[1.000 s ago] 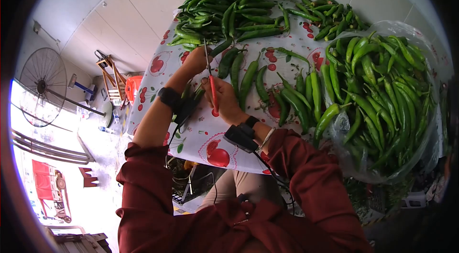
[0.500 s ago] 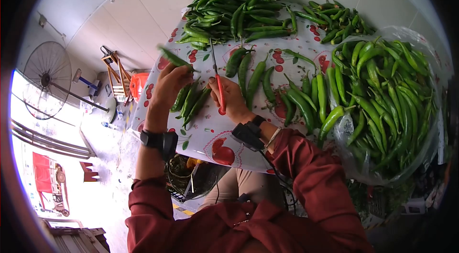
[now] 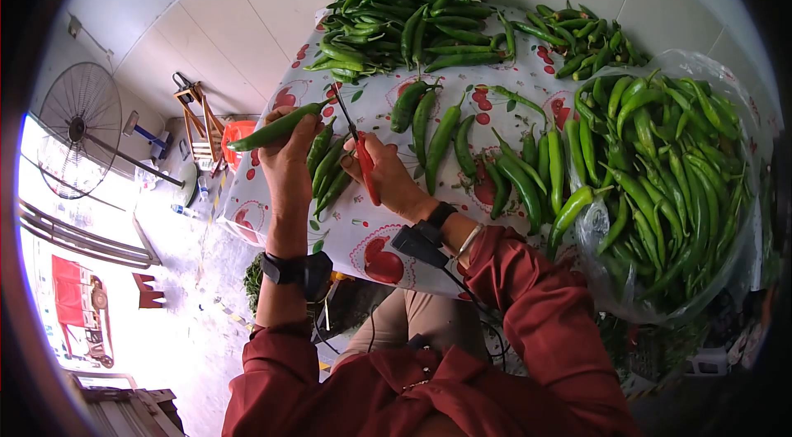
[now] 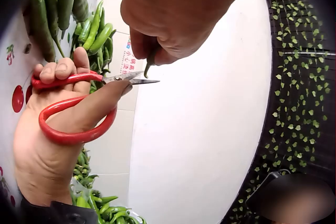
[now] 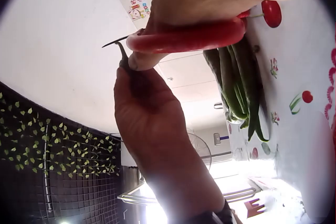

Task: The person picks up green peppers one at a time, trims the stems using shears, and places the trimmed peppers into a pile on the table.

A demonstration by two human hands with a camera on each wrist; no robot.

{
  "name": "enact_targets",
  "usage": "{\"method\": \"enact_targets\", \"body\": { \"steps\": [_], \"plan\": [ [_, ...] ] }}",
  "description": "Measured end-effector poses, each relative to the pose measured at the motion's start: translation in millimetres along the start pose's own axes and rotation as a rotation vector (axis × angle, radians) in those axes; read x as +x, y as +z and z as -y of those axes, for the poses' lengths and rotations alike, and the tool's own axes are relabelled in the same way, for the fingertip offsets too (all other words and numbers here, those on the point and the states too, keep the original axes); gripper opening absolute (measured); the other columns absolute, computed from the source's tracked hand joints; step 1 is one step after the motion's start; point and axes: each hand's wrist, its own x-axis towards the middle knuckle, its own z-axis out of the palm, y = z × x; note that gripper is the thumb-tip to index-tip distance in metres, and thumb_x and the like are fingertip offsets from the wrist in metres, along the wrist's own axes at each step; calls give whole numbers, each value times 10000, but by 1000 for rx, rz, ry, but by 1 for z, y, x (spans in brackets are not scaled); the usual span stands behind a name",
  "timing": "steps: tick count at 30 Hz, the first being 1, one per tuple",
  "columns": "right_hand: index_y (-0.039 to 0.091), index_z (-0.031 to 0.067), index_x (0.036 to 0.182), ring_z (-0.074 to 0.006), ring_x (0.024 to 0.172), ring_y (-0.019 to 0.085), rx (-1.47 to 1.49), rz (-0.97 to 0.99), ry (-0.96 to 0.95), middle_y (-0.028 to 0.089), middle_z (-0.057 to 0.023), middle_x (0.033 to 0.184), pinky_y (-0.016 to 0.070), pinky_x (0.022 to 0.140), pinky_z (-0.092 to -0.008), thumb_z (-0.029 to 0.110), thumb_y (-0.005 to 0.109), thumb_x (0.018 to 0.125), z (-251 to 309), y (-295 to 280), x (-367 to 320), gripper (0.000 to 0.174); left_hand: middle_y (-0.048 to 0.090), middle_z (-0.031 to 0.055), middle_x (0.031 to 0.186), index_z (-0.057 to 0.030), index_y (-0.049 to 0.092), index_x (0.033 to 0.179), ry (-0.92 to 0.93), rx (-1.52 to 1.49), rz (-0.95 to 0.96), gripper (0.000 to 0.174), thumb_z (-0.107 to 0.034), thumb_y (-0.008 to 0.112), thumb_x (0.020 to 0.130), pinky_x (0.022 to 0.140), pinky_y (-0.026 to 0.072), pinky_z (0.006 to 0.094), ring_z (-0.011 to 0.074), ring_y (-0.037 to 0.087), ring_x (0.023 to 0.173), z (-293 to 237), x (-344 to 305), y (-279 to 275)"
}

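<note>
My left hand [image 3: 286, 165] grips a long green chili pepper [image 3: 262, 132] at the table's left side, its stem end pointing right. In my right hand [image 3: 392, 181] is a pair of scissors with red handles [image 3: 365, 171], thumb through one loop. Their blades [image 4: 137, 80] are parted, right at the pepper's thin stem [image 4: 147, 69] in the left wrist view. From the right wrist view, the stem [image 5: 123, 53] rises out of my left fingers beside a dark blade. Several peppers [image 3: 332, 181] lie on the cloth between my hands.
A big heap of peppers [image 3: 404, 20] stands at the table's far end, with a smaller heap [image 3: 582, 33] right of it. Loose peppers [image 3: 441, 144] lie mid-table. A clear plastic bag [image 3: 590, 222] full of peppers sits at the right. A fan [image 3: 77, 128] stands left.
My left hand has come back from the far heap with a pepper and turned its stem toward the scissors. The scissors have swung left and their blades have parted.
</note>
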Motion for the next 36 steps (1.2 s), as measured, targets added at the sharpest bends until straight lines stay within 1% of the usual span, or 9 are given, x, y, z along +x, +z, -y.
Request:
{"method": "enact_targets", "body": {
  "steps": [7, 9, 16, 19, 21, 23, 26, 28, 36],
  "plan": [
    [490, 7, 1013, -123, 705, 481, 168, 13, -9, 535, -56, 797, 416, 650, -285, 401, 620, 872, -7, 1, 1, 439, 605, 65, 872, 12, 544, 937, 9, 132, 3, 144, -7, 630, 823, 745, 490, 242, 117, 585, 791, 5, -7, 4],
    [496, 65, 983, -32, 653, 421, 83, 9, 0, 465, 35, 744, 359, 571, -200, 277, 562, 932, -4, 0, 2, 228, 605, 65, 874, 10, 543, 934, 4, 125, 8, 142, -6, 630, 823, 746, 490, 241, 117, 585, 790, 5, -9, 5],
    [503, 68, 931, -32, 613, 388, 119, -8, -17, 450, 52, 707, 334, 543, -201, 324, 536, 941, -2, 0, 1, 258, 605, 67, 886, 3, 536, 930, 5, 108, 3, 139, -5, 628, 827, 758, 496, 243, 116, 589, 800, 7, -11, 5],
    [492, 38, 912, -74, 629, 430, 100, 3, -38, 483, -7, 712, 377, 553, -257, 335, 558, 922, -1, -1, 0, 305, 607, 72, 894, 1, 536, 934, 7, 87, 3, 143, -6, 629, 826, 763, 498, 248, 122, 593, 809, 8, -11, 5],
    [519, 94, 852, -28, 559, 349, 231, -21, -46, 394, 71, 621, 311, 502, -211, 350, 533, 939, 1, 1, -3, 271, 607, 76, 902, 0, 535, 934, 7, 53, 0, 138, -6, 626, 830, 774, 504, 257, 133, 600, 822, 9, -12, 4],
    [521, 102, 841, -26, 536, 350, 236, -30, -13, 386, 74, 601, 305, 481, -206, 357, 531, 939, -2, -1, -1, 273, 606, 79, 910, -1, 534, 933, 9, 17, -3, 133, -6, 623, 835, 785, 510, 265, 145, 607, 836, 12, -12, -1],
    [500, 105, 772, -24, 520, 347, 297, -74, 48, 381, 72, 579, 288, 460, -207, 324, 543, 935, 2, -4, -2, 276, 611, 88, 939, 3, 541, 954, -75, -143, -70, 126, -17, 611, 852, 807, 524, 286, 178, 622, 863, 23, -15, -15],
    [476, 102, 713, -24, 528, 342, 355, -105, 78, 384, 68, 579, 277, 459, -212, 284, 558, 932, 6, -5, -2, 296, 616, 96, 969, 6, 549, 989, -325, -459, -157, 134, -27, 595, 868, 820, 535, 290, 205, 627, 887, 33, -18, -26],
    [487, 90, 699, -24, 527, 321, 335, -175, 134, 366, 71, 575, 262, 463, -219, 298, 554, 935, 16, -6, -2, 321, 596, 176, 1089, 73, 521, 1067, -542, -744, -173, 184, -8, 524, 902, 838, 556, 286, 256, 606, 1015, 54, -56, -28]
  ]
}}
